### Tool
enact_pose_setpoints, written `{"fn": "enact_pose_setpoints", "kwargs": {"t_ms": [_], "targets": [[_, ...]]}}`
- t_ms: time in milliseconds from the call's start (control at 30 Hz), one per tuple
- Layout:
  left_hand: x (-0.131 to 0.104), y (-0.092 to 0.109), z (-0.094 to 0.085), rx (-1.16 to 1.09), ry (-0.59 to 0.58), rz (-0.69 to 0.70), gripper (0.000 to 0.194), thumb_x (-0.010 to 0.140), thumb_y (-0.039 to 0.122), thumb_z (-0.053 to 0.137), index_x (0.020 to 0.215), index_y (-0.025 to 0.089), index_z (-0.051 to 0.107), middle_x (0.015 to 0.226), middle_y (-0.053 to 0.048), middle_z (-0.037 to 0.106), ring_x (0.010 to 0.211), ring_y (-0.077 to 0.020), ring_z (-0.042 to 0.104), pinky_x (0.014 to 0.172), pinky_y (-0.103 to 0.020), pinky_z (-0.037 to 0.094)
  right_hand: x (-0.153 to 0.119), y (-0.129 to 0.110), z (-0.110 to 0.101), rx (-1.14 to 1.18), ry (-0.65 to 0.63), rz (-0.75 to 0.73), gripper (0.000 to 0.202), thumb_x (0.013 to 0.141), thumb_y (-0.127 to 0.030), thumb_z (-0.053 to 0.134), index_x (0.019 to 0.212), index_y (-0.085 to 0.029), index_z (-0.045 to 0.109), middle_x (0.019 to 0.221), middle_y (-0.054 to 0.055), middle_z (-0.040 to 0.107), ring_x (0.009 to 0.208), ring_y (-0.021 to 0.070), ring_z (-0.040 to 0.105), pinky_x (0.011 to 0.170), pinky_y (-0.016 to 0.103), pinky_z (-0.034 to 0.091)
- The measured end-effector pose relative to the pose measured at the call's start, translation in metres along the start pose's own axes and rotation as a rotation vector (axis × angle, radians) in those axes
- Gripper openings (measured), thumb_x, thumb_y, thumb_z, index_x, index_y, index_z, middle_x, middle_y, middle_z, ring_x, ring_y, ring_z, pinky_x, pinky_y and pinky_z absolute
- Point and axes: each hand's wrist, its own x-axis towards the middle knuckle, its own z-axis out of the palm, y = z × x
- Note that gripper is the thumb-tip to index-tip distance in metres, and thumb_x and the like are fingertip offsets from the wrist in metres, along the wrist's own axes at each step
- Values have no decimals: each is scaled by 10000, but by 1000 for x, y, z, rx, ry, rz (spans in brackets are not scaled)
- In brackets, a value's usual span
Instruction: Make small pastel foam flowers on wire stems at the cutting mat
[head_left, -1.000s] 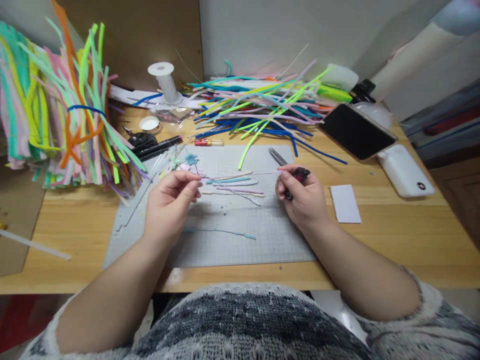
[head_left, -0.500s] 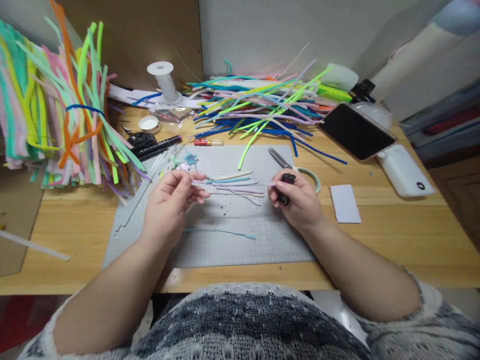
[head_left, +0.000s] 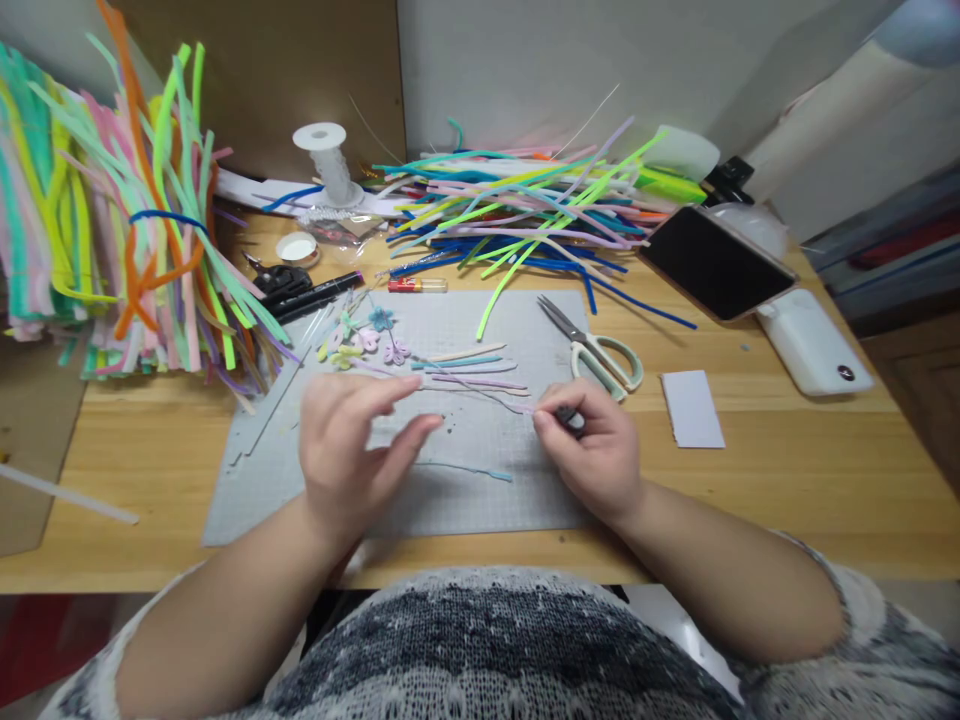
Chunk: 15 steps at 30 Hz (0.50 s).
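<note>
"While the left hand (head_left: 356,445) hangs over the grey gridded cutting mat (head_left: 480,512), how do its fingers stand in the head view?"

"Thumb and forefinger are well apart, with a clear gap between their tips. The hand is a little blurred, and I see nothing gripped there."

"And the right hand (head_left: 592,450)?"

"Thumb and forefinger are together, pinched on the end of a thin pale lilac strip (head_left: 523,408) that points leftward over the mat. A small black object (head_left: 571,420) sits in the curl of that same hand, mostly hidden, so I can't tell what it is."

"What lies near the fingertips?"

"Between the hands, a loose row of thin fuzzy strips (head_left: 480,381) in beige, blue and purple. One thin blue stem (head_left: 469,469) lies apart, closer to the person. Beyond the left hand there's a cluster of small fuzzy flowers; the blue flower (head_left: 381,318) and the purple flower (head_left: 396,352) are plainest."

"To the right?"

"Scissors with pale green and white handles (head_left: 607,362), just beyond the right hand, blades pointing away. Past the mat's right edge, a white rectangular card (head_left: 692,410) rests on the light wooden table (head_left: 787,470)."

"At the back?"

"A heap of many-coloured pipe cleaners (head_left: 525,205), with a white plastic spool (head_left: 330,175) to its left."
</note>
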Motion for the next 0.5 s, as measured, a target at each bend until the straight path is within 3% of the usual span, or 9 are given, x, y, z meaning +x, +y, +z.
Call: {"fn": "enact_pose_setpoints", "kwargs": {"t_ms": [100, 200, 300, 400, 500], "targets": [[1, -1, 2, 28, -189, 120, 293, 731, 206, 752, 995, 306, 673, 782, -5, 660, 689, -177, 555, 679, -334, 401, -4, -3, 0, -36, -109, -187, 181, 781, -75, 606, 845, -245, 595, 689, -21, 569, 604, 110, 536, 559, 273, 427], [3, -4, 3, 29, -215, 159, 193, 744, 183, 733, 889, 308, 710, 760, -6, 700, 671, -178, 564, 650, -331, 375, -4, -6, -1, -65, -190, -327, 240, 761, -57, 610, 905, -249, 605, 670, -16, 589, 579, 114, 548, 534, 271, 435], [4, -4, 2, 8, -226, 192, 239, 733, 142, 727, 912, 300, 714, 775, -13, 719, 694, -184, 581, 660, -333, 379, -2, -10, -3, -58, -241, -401, 229, 784, -112, 619, 969, -246, 607, 657, -10, 598, 571, 121, 562, 520, 271, 446], [4, 0, -1, -64, -216, 122, 246, 747, 117, 697, 931, 280, 702, 799, -20, 718, 713, -184, 596, 677, -337, 411, -1, -12, -4, -72, -185, -320, 179, 829, -167, 597, 986, -254, 603, 714, 2, 617, 624, 131, 587, 561, 284, 476], [4, 3, -2, -263, -146, -119, 181, 783, 129, 663, 902, 263, 690, 805, -18, 701, 754, -177, 611, 721, -337, 455, 1, -9, -2, -120, -100, -117, 99, 846, -197, 595, 927, -253, 602, 778, 6, 631, 686, 133, 594, 601, 283, 482]]}}
